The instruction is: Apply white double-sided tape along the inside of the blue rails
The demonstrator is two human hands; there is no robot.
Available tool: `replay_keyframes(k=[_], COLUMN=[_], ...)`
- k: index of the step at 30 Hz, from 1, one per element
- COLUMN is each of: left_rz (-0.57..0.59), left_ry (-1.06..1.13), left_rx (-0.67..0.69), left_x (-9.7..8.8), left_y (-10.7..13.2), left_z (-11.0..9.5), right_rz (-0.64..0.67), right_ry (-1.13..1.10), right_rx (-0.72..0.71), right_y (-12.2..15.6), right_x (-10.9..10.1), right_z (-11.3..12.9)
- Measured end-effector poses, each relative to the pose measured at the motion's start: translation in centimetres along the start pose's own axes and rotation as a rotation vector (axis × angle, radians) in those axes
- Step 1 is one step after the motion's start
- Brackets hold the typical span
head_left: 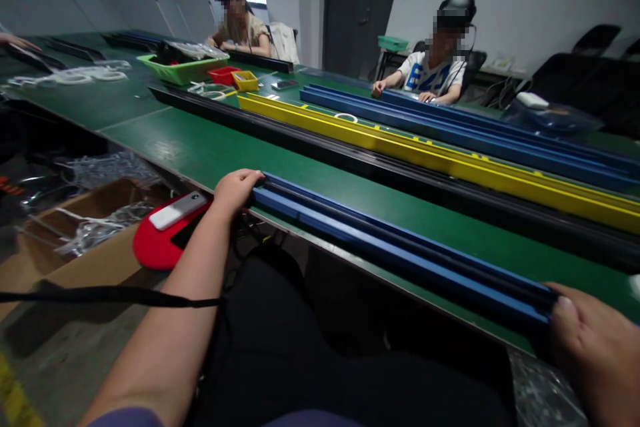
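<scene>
A long blue channel rail [390, 247] lies along the near edge of the green table [200, 147]. My left hand [235, 190] is closed over its left end. My right hand [595, 340] grips its right end, thumb on top. The rail spans the gap between both hands, above my lap.
Farther back lie a black rail [450, 190], a yellow rail [450, 157] and more blue rails [475, 127]. Two other people sit across the table. A green tray [183, 70], a red bin and a yellow bin stand at the far left. A red stool [157, 240] with a phone and a cardboard box sit lower left.
</scene>
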State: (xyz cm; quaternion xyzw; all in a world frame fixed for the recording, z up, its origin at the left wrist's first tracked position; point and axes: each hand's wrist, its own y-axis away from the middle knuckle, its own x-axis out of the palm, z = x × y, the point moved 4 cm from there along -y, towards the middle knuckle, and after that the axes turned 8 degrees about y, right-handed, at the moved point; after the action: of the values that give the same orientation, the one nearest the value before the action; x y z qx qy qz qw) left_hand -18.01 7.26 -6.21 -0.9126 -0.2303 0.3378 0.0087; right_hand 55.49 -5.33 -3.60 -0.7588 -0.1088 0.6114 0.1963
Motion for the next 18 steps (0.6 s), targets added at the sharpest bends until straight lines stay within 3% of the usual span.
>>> replay_keyframes(k=[5,12,18], left_rz=[0.009,-0.085,-0.131], left_ry=[0.003,-0.037,-0.069], left_rx=[-0.119,-0.107,-0.082], left_x=[0.2,1.5,1.8], left_y=[-0.5,0.4,1.0], left_z=[-0.5,-1.3,-2.0], right_rz=[0.014,-0.008,-0.042], right_ry=[0.059,0.080,-0.055], right_rx=[0.010,0.001,-0.015], right_y=[-0.1,0.3,1.0], right_x=[-1.7,-1.9,-1.7], right_z=[1.8,1.9,1.9])
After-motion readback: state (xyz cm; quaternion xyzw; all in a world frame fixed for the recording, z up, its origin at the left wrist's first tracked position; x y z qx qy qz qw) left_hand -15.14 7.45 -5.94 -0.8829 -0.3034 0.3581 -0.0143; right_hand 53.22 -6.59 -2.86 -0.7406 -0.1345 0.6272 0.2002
